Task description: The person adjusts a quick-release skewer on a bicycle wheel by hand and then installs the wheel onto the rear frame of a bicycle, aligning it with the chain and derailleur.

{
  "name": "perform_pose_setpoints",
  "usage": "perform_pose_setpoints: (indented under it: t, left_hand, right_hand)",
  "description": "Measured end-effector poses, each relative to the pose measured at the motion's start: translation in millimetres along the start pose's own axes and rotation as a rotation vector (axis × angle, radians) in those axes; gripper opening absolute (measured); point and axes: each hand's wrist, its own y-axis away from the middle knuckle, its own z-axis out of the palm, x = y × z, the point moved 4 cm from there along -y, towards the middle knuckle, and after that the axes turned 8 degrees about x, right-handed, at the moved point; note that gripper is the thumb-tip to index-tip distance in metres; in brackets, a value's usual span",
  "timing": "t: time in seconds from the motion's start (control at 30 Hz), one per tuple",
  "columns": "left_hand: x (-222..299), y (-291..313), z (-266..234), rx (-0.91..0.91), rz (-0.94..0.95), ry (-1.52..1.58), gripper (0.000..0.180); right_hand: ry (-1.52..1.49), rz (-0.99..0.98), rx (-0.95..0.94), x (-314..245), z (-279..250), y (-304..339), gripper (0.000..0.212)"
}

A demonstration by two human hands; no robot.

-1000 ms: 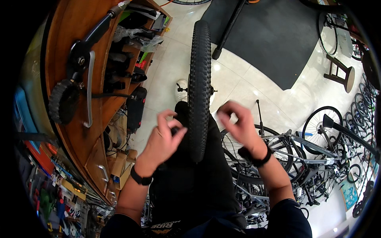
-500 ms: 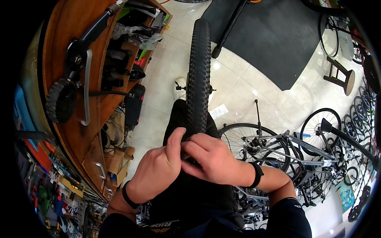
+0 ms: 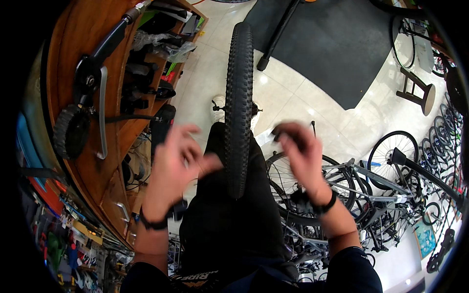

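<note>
Apparently empty, the left hand (image 3: 169, 168) gapes; the right hand (image 3: 304, 156) half-curls, contents unclear. Ungripped, the wheel (image 3: 239, 107) might tip.

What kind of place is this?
Most likely a bicycle shop or repair workshop: a knobby-tyred wheel stands in front of the person, assembled bicycles crowd the right side, and a wooden cabinet at left has stuffed shelves.

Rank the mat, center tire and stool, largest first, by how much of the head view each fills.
1. Mat
2. Center tire
3. Stool
Apparent size only; the center tire looks closest.
</note>
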Motion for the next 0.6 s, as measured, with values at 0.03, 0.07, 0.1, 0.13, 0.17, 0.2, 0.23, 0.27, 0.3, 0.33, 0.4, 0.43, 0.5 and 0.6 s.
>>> perform_pose_setpoints:
  t: [0.03, 0.07, 0.1, 0.13, 0.17, 0.2, 0.23, 0.27, 0.3, 0.33, 0.4, 0.43, 0.5, 0.6]
  left_hand:
    - [-37, -20, -2, 0.112, -0.050, 0.069, 0.036]
    - [-65, -38, 1, 0.174, -0.061, 0.058, 0.022]
    - [-100, -55, 12, 0.145, -0.098, -0.016, 0.021]
    - [-136, -71, 26, 0.115, -0.135, -0.091, 0.021]
    - [-168, -86, 43, 0.056, -0.135, -0.162, 0.021]
    - [-196, -98, 59, 0.018, -0.126, -0.201, 0.022]
    - [-229, -110, 75, -0.009, -0.090, -0.201, 0.023]
    - [-254, -120, 91, -0.028, -0.048, -0.162, 0.027]
    - [-273, -130, 105, -0.050, -0.004, -0.122, 0.032]
    - [-286, -138, 116, -0.133, 0.070, -0.237, 0.034]
    - [-306, -148, 131, -0.295, 0.209, -0.471, 0.038]
    - [-324, -155, 137, -0.345, 0.133, -0.361, 0.038]
    - [-314, -164, 139, -0.401, 0.109, -0.452, 0.036]
    - [-296, -162, 139, -0.441, 0.055, -0.468, 0.033]
  right_hand:
    - [-0.083, 0.080, 0.072, 39, -13, -22, 0.020]
    - [-0.114, 0.151, 0.096, 77, -22, -41, 0.021]
    - [-0.185, 0.276, 0.148, 125, -28, -55, 0.022]
    - [-0.152, 0.296, 0.163, 170, -31, -66, 0.022]
    - [-0.050, 0.329, 0.148, 211, -31, -75, 0.023]
    - [0.001, 0.384, 0.137, 242, -27, -81, 0.023]
    - [0.051, 0.439, 0.120, 269, -22, -86, 0.023]
    - [-0.028, 0.472, 0.108, 293, -15, -89, 0.022]
    - [-0.109, 0.505, 0.100, 315, -9, -91, 0.022]
    - [-0.190, 0.535, 0.090, 330, -2, -95, 0.022]
    - [-0.218, 0.514, 0.049, 330, 12, -100, 0.022]
    - [-0.232, 0.508, 0.028, 329, 18, -100, 0.022]
    - [-0.273, 0.498, 0.028, 329, 19, -98, 0.022]
    - [-0.297, 0.495, 0.076, 326, 13, -95, 0.021]
